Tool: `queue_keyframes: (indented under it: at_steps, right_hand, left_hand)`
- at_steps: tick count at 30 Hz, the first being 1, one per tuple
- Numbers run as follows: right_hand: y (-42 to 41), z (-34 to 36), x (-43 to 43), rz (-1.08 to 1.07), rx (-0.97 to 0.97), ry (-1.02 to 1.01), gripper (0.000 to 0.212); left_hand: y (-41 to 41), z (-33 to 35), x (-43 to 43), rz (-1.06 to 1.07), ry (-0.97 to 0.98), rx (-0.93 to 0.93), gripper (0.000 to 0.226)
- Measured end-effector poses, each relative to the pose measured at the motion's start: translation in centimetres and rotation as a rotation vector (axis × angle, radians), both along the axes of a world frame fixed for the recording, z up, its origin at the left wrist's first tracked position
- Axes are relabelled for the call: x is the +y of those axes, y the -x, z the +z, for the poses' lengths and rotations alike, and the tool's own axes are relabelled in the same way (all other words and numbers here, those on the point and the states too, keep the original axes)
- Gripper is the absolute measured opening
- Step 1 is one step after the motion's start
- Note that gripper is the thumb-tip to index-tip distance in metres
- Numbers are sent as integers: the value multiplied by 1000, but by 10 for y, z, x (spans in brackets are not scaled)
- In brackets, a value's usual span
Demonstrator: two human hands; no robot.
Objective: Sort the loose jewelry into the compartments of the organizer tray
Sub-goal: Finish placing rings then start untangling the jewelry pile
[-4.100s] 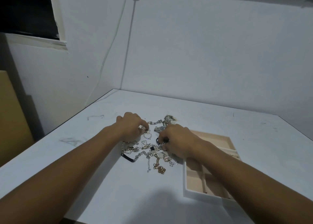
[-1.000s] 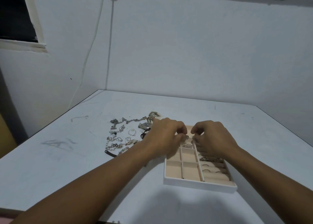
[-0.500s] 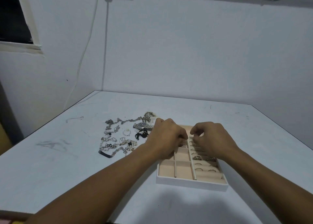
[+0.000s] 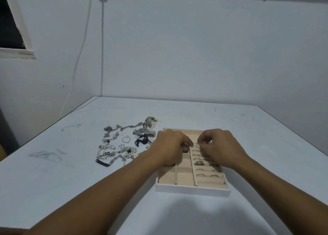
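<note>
The organizer tray (image 4: 192, 190), white-rimmed with beige lining, lies in front of me. Its right column is a set of ring rolls with several rings (image 4: 199, 162) stuck in them. My left hand (image 4: 169, 149) rests over the tray's middle column, its fingers curled and its fingertips at the divider. My right hand (image 4: 221, 146) hovers over the far ring rolls with thumb and forefinger pinched together. Whatever either hand may hold is hidden. The loose jewelry (image 4: 115, 151) lies left of the tray: chains, a pearl strand, a silver watch (image 4: 143, 132) and a black piece (image 4: 141, 141).
A white table (image 4: 53, 178) stands in a corner between two white walls. A black bar-shaped piece (image 4: 102, 163) marks the near edge of the jewelry pile. The tray's near left compartments (image 4: 166, 178) hold nothing. A cable (image 4: 102, 48) runs down the wall corner.
Both hands left the jewelry pile and came over the tray. In the last second they have stayed at the far ring rolls, fingertips close together, while my view shifted slightly.
</note>
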State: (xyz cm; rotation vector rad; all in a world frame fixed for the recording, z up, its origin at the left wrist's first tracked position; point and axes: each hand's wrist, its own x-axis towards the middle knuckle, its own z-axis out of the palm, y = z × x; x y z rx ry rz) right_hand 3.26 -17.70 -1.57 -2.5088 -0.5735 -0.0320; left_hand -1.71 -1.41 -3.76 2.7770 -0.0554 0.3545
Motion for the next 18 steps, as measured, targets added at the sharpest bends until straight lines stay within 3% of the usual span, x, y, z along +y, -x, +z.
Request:
queue_keyframes:
  at_steps: [13,18]
  right_hand:
    - [2,-1,4,29,55,-90,12]
    - [4,-1,11,56,56,-102,16]
  left_hand:
    - [16,3,9,20,278,-88,17]
    - [28,3,29,71,297,-84,15]
